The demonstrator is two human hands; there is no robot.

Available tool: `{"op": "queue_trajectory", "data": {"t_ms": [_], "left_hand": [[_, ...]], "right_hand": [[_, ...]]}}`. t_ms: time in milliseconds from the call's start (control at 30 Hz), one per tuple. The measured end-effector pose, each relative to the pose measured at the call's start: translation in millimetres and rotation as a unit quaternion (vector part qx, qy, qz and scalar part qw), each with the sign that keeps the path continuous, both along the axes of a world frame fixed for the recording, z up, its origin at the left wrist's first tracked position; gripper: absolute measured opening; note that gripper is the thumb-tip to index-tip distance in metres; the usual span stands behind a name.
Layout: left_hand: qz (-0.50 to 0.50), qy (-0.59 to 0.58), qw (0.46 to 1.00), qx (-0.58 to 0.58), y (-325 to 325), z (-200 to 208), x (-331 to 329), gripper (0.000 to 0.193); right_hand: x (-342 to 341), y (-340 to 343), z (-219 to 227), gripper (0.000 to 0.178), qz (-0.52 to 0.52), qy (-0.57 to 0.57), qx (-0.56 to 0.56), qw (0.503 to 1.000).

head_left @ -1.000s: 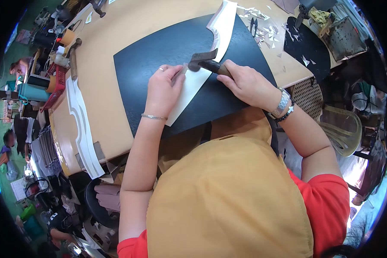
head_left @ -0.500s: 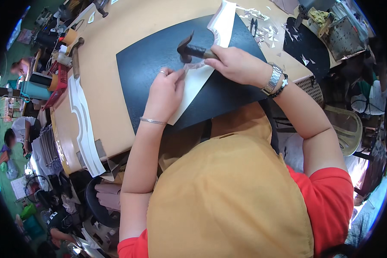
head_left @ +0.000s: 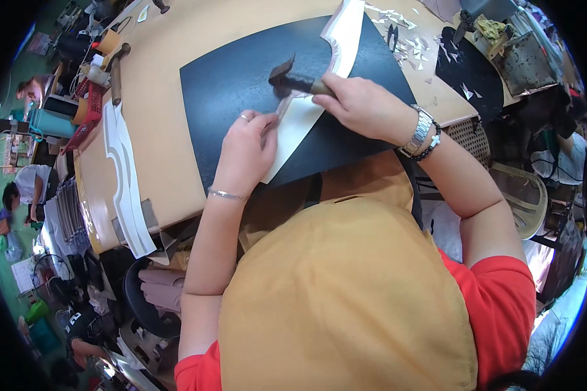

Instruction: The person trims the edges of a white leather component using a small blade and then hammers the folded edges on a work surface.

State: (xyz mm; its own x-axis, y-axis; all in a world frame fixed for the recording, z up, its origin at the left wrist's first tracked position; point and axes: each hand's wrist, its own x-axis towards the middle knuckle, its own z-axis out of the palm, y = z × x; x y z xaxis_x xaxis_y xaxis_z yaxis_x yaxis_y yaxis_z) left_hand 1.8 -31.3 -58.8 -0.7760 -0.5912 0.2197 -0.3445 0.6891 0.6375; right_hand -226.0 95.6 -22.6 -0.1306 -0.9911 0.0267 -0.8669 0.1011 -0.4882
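Note:
My right hand (head_left: pixel 374 109) is wrapped round the wooden handle of a hammer (head_left: pixel 295 83). The dark hammer head, a little blurred, sits over the curved edge of a long white sheet piece (head_left: pixel 296 133); whether it touches cannot be told. A folded, pinkish-grey rim runs along that curved edge. My left hand (head_left: pixel 248 148) pinches the rim just below the hammer head, fingers bent and partly hidden. The piece lies slantwise on a black board (head_left: pixel 231 81), from the near edge up to the far right.
Left on the tan table (head_left: pixel 160 130) lie another hammer (head_left: pixel 116 75) and more white cut pieces (head_left: pixel 125 189). At the far right are dark scissors (head_left: pixel 392 38), scattered white scraps (head_left: pixel 414 52), a black mat (head_left: pixel 466 78) and a grimy metal container (head_left: pixel 528 62). People work off to the left.
My left hand has slid slightly down along the rim, away from the hammer. The hammer head has tilted and now covers a bit of the rim that was bare. The whole view has shifted slightly.

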Motion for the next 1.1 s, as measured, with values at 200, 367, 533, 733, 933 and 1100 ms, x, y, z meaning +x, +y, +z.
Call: {"op": "queue_trajectory", "data": {"t_ms": [200,367,533,733,933,1100], "left_hand": [[0.014,-0.032,0.998,0.049,8,7,14,0.023],[-0.013,0.002,1.000,0.014,9,7,30,0.022],[0.015,-0.014,0.999,0.024,18,5,43,0.022],[0.043,-0.005,0.995,0.094,23,10,57,0.020],[0.077,-0.008,0.988,0.131,26,7,67,0.013],[0.078,-0.020,0.994,0.078,30,9,72,0.013]], "right_hand": [[16,8,2,0.035,0.022,-0.027,0.038,0.999],[18,6,9,0.036,-0.018,-0.021,-0.020,0.999],[26,8,8,0.036,0.012,-0.041,0.033,0.999],[41,9,14,0.034,0.036,-0.031,0.091,0.995],[52,14,10,0.035,0.075,-0.073,-0.029,0.994],[23,20,16,0.033,0.013,0.024,-0.003,1.000]]}}
